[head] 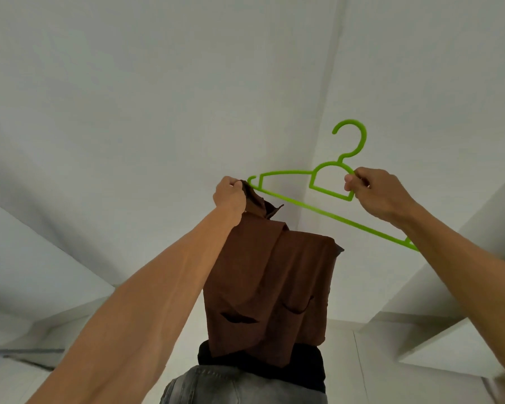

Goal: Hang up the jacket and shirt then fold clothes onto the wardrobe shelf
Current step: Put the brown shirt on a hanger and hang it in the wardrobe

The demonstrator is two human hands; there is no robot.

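Observation:
A brown shirt (270, 284) hangs down in front of me from its collar end. My left hand (229, 195) grips that top edge of the shirt right at the left tip of a bright green plastic hanger (327, 208). My right hand (376, 192) pinches the hanger at its neck, just below the hook. The hanger is tilted, its right arm sloping down behind my right forearm. Most of the hanger is bare; only its left end meets the cloth.
Below the shirt lie a black garment (303, 365) and grey jeans (239, 386) in a pile. White wardrobe panels (129, 112) fill the background, with a white shelf edge (438, 339) at the lower right.

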